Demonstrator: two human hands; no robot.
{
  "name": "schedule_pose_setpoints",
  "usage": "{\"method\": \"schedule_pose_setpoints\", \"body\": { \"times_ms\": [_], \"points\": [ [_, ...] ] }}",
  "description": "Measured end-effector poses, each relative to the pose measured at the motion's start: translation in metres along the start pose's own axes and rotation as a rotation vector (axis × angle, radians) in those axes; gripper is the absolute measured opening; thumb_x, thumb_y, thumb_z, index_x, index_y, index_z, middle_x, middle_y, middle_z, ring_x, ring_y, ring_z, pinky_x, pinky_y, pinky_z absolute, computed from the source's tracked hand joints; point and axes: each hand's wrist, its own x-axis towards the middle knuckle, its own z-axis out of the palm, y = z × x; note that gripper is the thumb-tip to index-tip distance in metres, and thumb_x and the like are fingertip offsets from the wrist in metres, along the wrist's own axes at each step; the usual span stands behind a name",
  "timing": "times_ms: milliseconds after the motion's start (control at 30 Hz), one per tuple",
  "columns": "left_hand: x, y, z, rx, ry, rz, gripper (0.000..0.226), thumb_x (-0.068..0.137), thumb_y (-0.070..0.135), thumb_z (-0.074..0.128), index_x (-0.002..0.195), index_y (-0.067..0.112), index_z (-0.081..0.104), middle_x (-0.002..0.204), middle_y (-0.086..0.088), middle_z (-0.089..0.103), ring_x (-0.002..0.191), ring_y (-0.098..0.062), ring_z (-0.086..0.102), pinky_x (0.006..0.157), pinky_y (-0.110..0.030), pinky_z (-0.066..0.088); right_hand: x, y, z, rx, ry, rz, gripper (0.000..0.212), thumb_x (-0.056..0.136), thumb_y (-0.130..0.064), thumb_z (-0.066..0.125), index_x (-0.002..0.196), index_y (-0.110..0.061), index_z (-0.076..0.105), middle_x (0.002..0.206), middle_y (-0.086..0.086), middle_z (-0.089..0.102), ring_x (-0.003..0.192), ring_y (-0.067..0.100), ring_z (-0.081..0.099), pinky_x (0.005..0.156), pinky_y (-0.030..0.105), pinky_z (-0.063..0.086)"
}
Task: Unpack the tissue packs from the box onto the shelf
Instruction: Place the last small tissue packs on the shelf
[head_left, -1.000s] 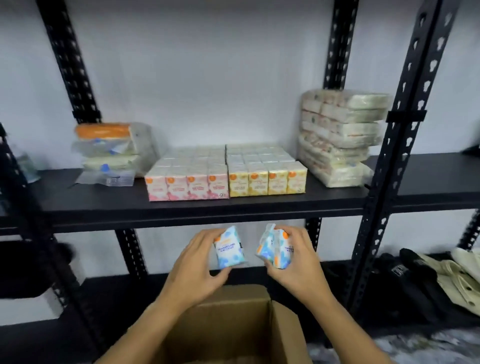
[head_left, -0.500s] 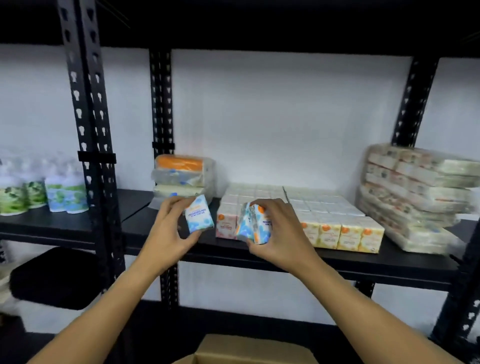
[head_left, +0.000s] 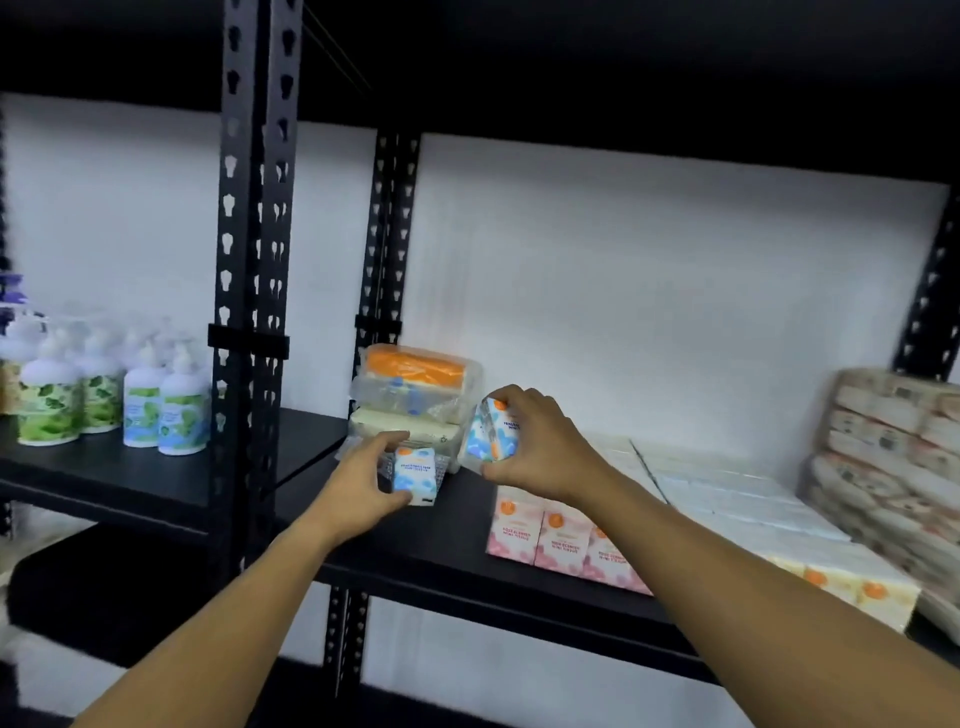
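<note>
**Two blue tissue packs arriving at the shelf**

The left hand (head_left: 363, 483) grips one blue tissue pack (head_left: 414, 475) between thumb and fingers, holding it upright low over the black shelf (head_left: 436, 540); whether its base touches the board cannot be told. At about two o'clock from it, the right hand (head_left: 540, 449) clasps a second blue pack (head_left: 488, 434), possibly two pressed together, tilted and held higher. Judging by the bare stretch of board under both hands, they are aimed at the gap between the wrapped bundles (head_left: 413, 395) at the back and the pink packs (head_left: 550, 540) standing at four o'clock, likely to start a blue row beside the pink and yellow ones (head_left: 852, 582).

Each blue pack is a small, soft-sided block, white with blue cloud-like blotches, an orange spot near the top and dark lettering too blurred to read. The box is out of view
</note>
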Motion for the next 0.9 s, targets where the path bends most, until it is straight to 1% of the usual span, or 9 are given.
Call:
{"method": "schedule_pose_setpoints", "body": {
  "times_ms": [100, 167, 200, 300, 433, 533, 667, 800, 900],
  "points": [
    [0.013, -0.017, 0.002, -0.022, -0.068, -0.031, 0.071, 0.081, 0.014, 0.076, 0.140, 0.035, 0.042, 0.133, 0.010, 0.051, 0.115, -0.003, 0.049, 0.082, -0.006, 0.037, 0.022, 0.001, 0.009, -0.035, -0.118, 0.020, 0.079, 0.063, -0.039, 0.080, 0.132, -0.030, 0.043, 0.110, -0.004, 0.049, 0.102, 0.018, 0.051, 0.090, 0.042, 0.049],
    [0.020, -0.027, 0.006, -0.029, -0.106, -0.044, 0.070, 0.081, 0.017, 0.076, 0.136, 0.042, 0.040, 0.135, 0.010, 0.051, 0.118, -0.006, 0.049, 0.083, -0.008, 0.039, 0.035, 0.001, 0.017, -0.091, -0.199, 0.024, 0.080, 0.062, -0.037, 0.081, 0.132, -0.030, 0.043, 0.111, -0.003, 0.052, 0.100, 0.019, 0.053, 0.089, 0.043, 0.050],
    [0.024, -0.031, 0.008, -0.025, -0.120, -0.052, 0.069, 0.081, 0.018, 0.076, 0.136, 0.042, 0.041, 0.136, 0.010, 0.051, 0.118, -0.006, 0.049, 0.087, -0.010, 0.039, 0.040, 0.001, 0.021, -0.125, -0.237, 0.024, 0.080, 0.062, -0.037, 0.081, 0.132, -0.030, 0.043, 0.111, -0.003, 0.053, 0.099, 0.019, 0.054, 0.090, 0.042, 0.049],
    [0.031, -0.039, 0.016, 0.004, -0.140, -0.064, 0.070, 0.082, 0.019, 0.076, 0.143, 0.032, 0.043, 0.140, 0.010, 0.049, 0.123, -0.006, 0.046, 0.102, -0.019, 0.035, 0.053, 0.001, 0.032, -0.221, -0.333, 0.034, 0.076, 0.067, -0.037, 0.079, 0.133, -0.028, 0.043, 0.111, -0.003, 0.055, 0.100, 0.020, 0.054, 0.093, 0.040, 0.040],
    [0.037, -0.047, 0.023, 0.028, -0.179, -0.067, 0.065, 0.086, 0.020, 0.072, 0.144, 0.028, 0.045, 0.145, 0.009, 0.047, 0.133, -0.009, 0.043, 0.111, -0.024, 0.032, 0.067, 0.002, 0.045, -0.304, -0.422, 0.052, 0.075, 0.068, -0.039, 0.077, 0.134, -0.028, 0.044, 0.112, -0.003, 0.059, 0.101, 0.022, 0.055, 0.088, 0.039, 0.033],
    [0.038, -0.055, 0.028, 0.036, -0.158, -0.066, 0.057, 0.088, 0.020, 0.069, 0.140, 0.029, 0.049, 0.143, 0.009, 0.051, 0.130, -0.009, 0.047, 0.112, -0.030, 0.037, 0.073, 0.003, 0.053, -0.325, -0.444, 0.061, 0.077, 0.067, -0.040, 0.077, 0.135, -0.028, 0.043, 0.115, -0.004, 0.059, 0.100, 0.020, 0.053, 0.087, 0.039, 0.029],
    [0.037, -0.060, 0.033, 0.051, -0.102, -0.052, 0.050, 0.087, 0.020, 0.070, 0.134, 0.029, 0.054, 0.135, 0.011, 0.055, 0.122, -0.006, 0.051, 0.105, -0.026, 0.040, 0.078, 0.005, 0.061, -0.347, -0.472, 0.096, 0.081, 0.068, -0.038, 0.077, 0.140, -0.028, 0.040, 0.122, -0.004, 0.056, 0.101, 0.020, 0.048, 0.090, 0.040, 0.027],
    [0.038, -0.062, 0.035, 0.072, -0.091, -0.061, 0.045, 0.087, 0.023, 0.070, 0.131, 0.029, 0.057, 0.134, 0.008, 0.058, 0.120, -0.007, 0.053, 0.105, -0.029, 0.042, 0.080, 0.008, 0.069, -0.368, -0.507, 0.126, 0.087, 0.067, -0.039, 0.077, 0.144, -0.029, 0.037, 0.132, -0.002, 0.054, 0.119, 0.024, 0.050, 0.098, 0.043, 0.028],
    [0.038, -0.064, 0.036, 0.123, -0.111, -0.080, 0.044, 0.089, 0.027, 0.066, 0.131, 0.033, 0.056, 0.136, 0.007, 0.056, 0.122, -0.010, 0.053, 0.105, -0.035, 0.044, 0.082, 0.010, 0.076, -0.380, -0.517, 0.147, 0.089, 0.066, -0.040, 0.077, 0.145, -0.031, 0.037, 0.132, -0.002, 0.055, 0.121, 0.025, 0.049, 0.097, 0.042, 0.027]
  ]
}}
